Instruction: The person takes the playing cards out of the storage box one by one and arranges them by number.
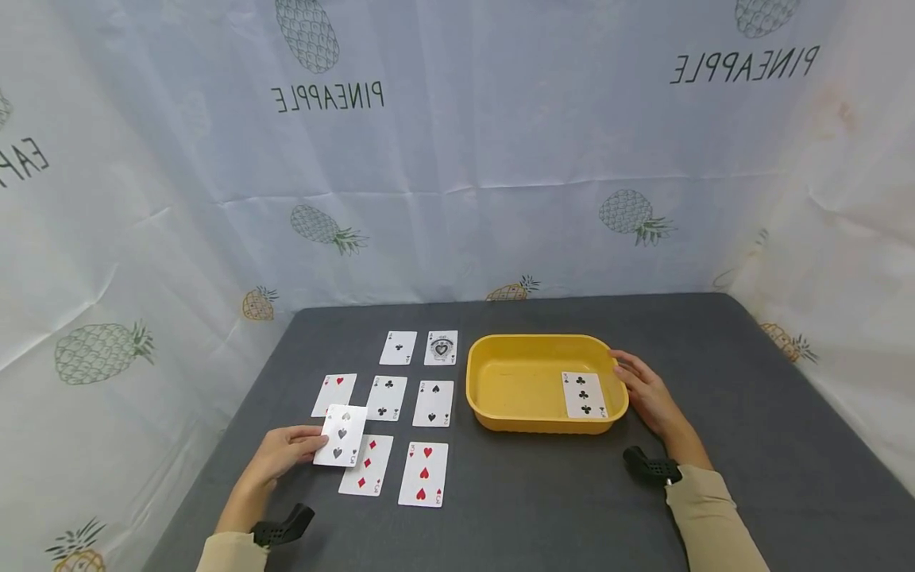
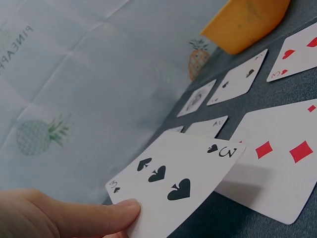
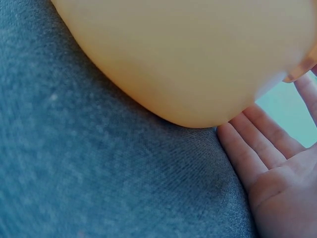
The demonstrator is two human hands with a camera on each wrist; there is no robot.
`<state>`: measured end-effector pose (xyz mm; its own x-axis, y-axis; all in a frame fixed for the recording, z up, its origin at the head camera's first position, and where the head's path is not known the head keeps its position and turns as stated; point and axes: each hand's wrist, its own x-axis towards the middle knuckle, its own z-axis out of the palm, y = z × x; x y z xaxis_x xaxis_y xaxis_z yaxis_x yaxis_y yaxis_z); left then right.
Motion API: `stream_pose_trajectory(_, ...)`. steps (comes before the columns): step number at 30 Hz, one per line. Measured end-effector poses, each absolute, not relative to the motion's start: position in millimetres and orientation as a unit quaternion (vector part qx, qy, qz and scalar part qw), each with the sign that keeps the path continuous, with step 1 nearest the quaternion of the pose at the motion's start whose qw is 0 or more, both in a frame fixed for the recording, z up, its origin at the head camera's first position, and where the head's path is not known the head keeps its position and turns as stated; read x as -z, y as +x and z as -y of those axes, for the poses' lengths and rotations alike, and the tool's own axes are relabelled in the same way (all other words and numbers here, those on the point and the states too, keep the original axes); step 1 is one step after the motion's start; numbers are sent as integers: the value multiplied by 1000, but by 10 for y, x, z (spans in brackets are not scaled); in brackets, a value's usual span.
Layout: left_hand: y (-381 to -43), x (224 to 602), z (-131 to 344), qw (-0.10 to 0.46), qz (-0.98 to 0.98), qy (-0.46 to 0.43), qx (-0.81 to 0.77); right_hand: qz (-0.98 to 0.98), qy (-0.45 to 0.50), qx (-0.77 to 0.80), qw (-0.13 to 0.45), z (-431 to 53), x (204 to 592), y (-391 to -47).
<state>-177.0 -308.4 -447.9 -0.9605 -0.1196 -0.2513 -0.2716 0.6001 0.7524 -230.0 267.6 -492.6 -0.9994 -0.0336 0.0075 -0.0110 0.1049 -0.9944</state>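
Note:
My left hand (image 1: 282, 454) pinches a three of spades (image 1: 341, 435) between thumb and fingers, face up and tilted, held above the table. The card overlaps the two of hearts (image 1: 336, 391) and the three of diamonds (image 1: 368, 470) in the head view. In the left wrist view, the thumb (image 2: 111, 215) presses on the card's face. My right hand (image 1: 650, 397) touches the right end of a yellow plastic tub (image 1: 500, 421); in the right wrist view its straight fingers (image 3: 257, 141) meet the outer wall. A three of clubs (image 1: 584, 395) lies face up inside the tub, at its right.
Left of the tub, face-up cards lie in rows: ace of clubs (image 1: 397, 348), ace of spades (image 1: 441, 348), two of clubs (image 1: 387, 398), two of spades (image 1: 433, 403) and three of hearts (image 1: 423, 474). Behind the dark grey table (image 1: 529, 500) hangs a pineapple-print curtain (image 1: 457, 143).

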Motion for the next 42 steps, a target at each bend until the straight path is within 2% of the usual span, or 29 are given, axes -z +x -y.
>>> stream_pose_trajectory(15, -1627, 4540, 3416, 112, -892, -133, -416, -745, -9, 666, 7, -2672, 4943, -2292)
stream_pose_trajectory(21, -1593, 4568, 3441, 96, -896, -141, -410, -738, -12, 675, 3, -2670, 4941, -2284)
stream_pose_trajectory(31, -1535, 4542, 3352, 38, -920, -159, -356, -726, -37, 687, -1, -2668, 4946, -2267)
stream_pose_trajectory(42, -1522, 4545, 3348, 34, -928, -162, -333, -727, -40, 686, -2, -2649, 4918, -2280)
